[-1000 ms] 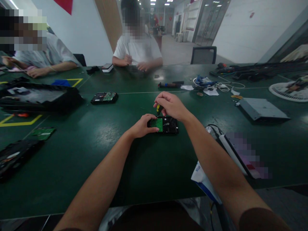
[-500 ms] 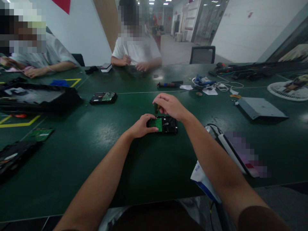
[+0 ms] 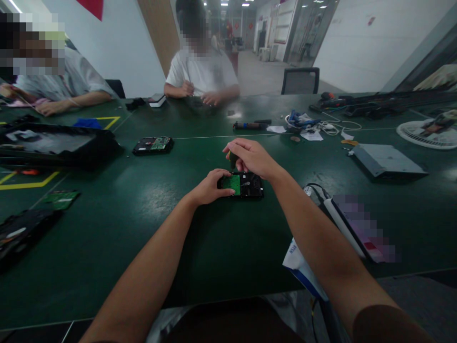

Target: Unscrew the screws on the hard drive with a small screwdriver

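Observation:
A black hard drive (image 3: 253, 186) with a green circuit board (image 3: 233, 183) lies flat on the dark green table (image 3: 228, 238). My left hand (image 3: 213, 186) grips the drive's left end, its thumb along the near side and its fingers along the far side. Above the drive's far edge, my right hand (image 3: 250, 156) is closed around the handle of a screwdriver (image 3: 233, 159). The tool points down towards the board; its tip is too small to make out.
Another hard drive (image 3: 153, 145) lies further back to the left. A black casing (image 3: 53, 145) stands far left, a metal box (image 3: 389, 161) on the right. Cables (image 3: 332, 127) lie behind. A tablet-like device (image 3: 352, 228) sits beside my right forearm. Two people sit across the table.
The screwdriver's handle has tilted slightly and my right fingers have shifted around it. My left hand and the hard drive have stayed in place.

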The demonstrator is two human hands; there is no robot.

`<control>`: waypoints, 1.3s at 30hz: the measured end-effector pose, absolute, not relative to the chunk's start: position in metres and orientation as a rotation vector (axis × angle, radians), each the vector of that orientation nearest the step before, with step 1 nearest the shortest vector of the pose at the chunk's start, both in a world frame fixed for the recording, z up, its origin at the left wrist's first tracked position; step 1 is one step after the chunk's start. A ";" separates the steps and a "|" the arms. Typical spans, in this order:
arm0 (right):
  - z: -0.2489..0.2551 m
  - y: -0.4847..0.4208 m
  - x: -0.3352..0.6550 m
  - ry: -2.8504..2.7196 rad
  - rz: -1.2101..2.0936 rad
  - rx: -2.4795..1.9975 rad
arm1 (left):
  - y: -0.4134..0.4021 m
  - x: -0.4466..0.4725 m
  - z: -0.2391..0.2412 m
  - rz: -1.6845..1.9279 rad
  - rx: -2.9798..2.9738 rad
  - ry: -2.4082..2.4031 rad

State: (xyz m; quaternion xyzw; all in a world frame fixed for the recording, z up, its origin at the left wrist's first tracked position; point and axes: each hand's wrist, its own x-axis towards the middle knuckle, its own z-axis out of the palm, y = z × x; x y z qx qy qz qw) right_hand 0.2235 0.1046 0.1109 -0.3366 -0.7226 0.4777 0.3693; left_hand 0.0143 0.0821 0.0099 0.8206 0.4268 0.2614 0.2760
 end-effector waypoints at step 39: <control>0.144 0.090 0.228 -1.511 0.721 -0.871 | 0.081 0.015 0.015 0.659 2.170 1.168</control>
